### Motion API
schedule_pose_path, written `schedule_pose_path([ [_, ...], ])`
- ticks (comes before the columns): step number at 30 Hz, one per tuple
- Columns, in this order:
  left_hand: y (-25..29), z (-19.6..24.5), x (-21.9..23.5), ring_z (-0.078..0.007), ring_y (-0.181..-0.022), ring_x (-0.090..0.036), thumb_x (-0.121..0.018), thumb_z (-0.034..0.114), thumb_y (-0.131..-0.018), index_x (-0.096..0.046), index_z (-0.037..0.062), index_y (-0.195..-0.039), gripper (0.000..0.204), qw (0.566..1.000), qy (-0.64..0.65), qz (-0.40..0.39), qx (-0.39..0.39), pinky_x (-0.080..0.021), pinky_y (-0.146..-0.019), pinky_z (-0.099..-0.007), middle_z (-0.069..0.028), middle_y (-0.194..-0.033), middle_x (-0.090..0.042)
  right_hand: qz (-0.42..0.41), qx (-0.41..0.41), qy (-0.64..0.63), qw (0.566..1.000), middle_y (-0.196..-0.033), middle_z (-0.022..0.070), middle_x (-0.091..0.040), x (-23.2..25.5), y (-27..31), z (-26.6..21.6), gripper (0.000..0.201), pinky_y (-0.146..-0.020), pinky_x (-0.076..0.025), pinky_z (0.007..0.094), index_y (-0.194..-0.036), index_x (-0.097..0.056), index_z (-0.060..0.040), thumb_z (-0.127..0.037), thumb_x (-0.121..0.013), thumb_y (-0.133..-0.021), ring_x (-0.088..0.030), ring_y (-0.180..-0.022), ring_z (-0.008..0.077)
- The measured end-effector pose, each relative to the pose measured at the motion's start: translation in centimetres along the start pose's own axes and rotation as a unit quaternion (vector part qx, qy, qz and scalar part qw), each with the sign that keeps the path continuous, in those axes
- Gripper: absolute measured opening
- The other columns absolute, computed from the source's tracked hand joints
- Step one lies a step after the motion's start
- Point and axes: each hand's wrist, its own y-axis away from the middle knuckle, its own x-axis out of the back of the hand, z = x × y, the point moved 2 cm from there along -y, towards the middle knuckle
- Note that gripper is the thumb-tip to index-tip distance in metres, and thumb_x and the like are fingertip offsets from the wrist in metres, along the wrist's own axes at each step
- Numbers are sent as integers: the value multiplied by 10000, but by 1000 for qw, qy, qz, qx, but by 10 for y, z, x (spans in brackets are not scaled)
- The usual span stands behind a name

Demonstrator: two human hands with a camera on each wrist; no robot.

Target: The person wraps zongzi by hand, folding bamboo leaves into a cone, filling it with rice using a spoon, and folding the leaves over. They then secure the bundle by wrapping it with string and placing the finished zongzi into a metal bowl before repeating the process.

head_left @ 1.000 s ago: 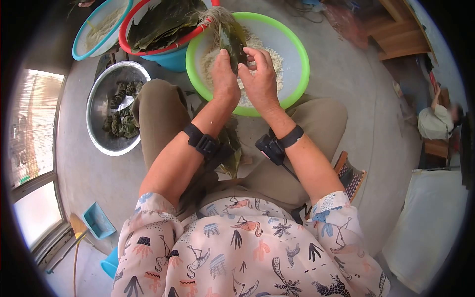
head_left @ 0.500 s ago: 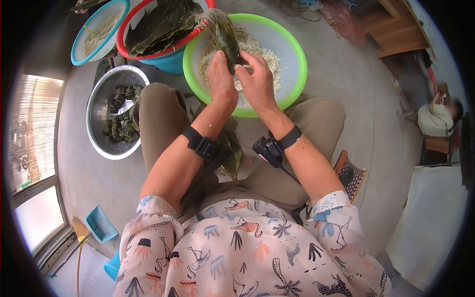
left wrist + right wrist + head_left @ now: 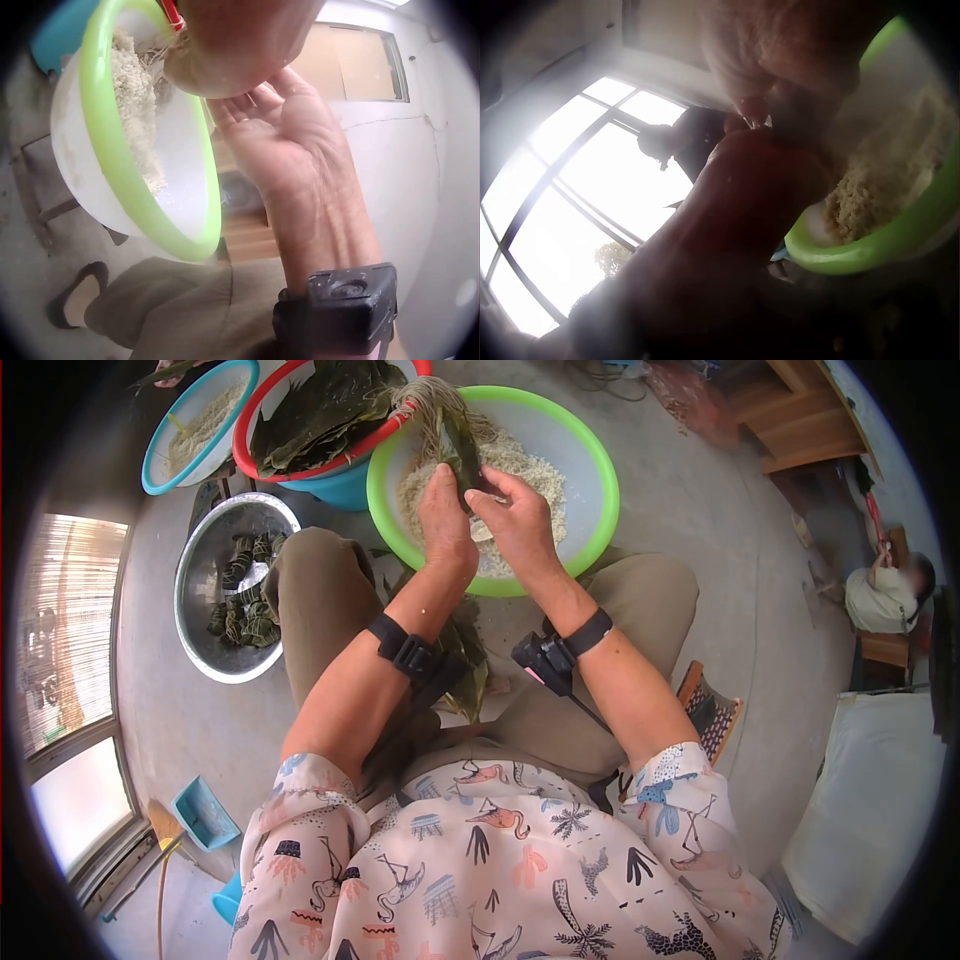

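Note:
A long dark green leaf (image 3: 458,448), folded narrow, stands up between both hands over the green-rimmed basin (image 3: 603,480) of white rice (image 3: 540,475). My left hand (image 3: 447,520) grips its near left side, thumb pointing forward along it. From the right, my right hand (image 3: 522,525) pinches the leaf with thumb and fingers. In the left wrist view, the left hand (image 3: 240,45) hides the leaf, and the right palm faces the camera. A bundle of strings (image 3: 430,398) hangs over the basin's far rim, just behind the leaf.
At the far left, a red-rimmed basin (image 3: 243,445) carries stacked leaves, beside a blue-rimmed basin (image 3: 150,465) of rice. A steel bowl (image 3: 190,625) with several tied leaf parcels (image 3: 240,615) stands left of the knee. Another person (image 3: 880,595) sits at the far right.
The right hand has drawn in toward the left hand, and the leaf between them looks narrower. Both hands have shifted slightly toward the body and left.

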Motion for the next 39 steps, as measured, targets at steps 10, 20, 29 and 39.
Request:
schedule_pose_path([
  [10,3,2,-3,-129,-869,-578,-426,333,-1023,-580,59,-1111,326,998,41,1,45,-486,-737,-294,-34,-996,-612,-29,-11,68,997,-1177,117,-632,7,-2,2,437,-920,-454,274,-1218,-588,68,-163,-664,-854,-587,-1057,153],
  [20,0,-1,1,-161,-907,-589,-398,363,-1034,-549,75,-1158,348,997,29,-12,70,-497,-778,-319,-43,-1040,-620,17,93,145,985,-1056,151,-609,11,-3,-2,328,-841,-491,344,-1083,-646,53,-138,-657,-818,-601,-944,251],
  [29,0,-1,1,-132,-838,-586,-414,384,-1024,-562,99,-1148,345,997,6,-30,77,-446,-662,-285,-3,-991,-629,19,-57,9,998,-993,109,-677,23,-10,-5,300,-749,-513,277,-1128,-640,47,-126,-638,-884,-651,-828,156],
  [39,5,-6,-1,-79,-800,-532,-484,337,-1010,-610,46,-1063,321,990,-108,-61,-72,-449,-687,-247,11,-908,-597,-36,-108,-108,988,-1042,46,-662,17,-6,-22,352,-827,-475,246,-1186,-615,41,-157,-664,-899,-593,-909,97],
])
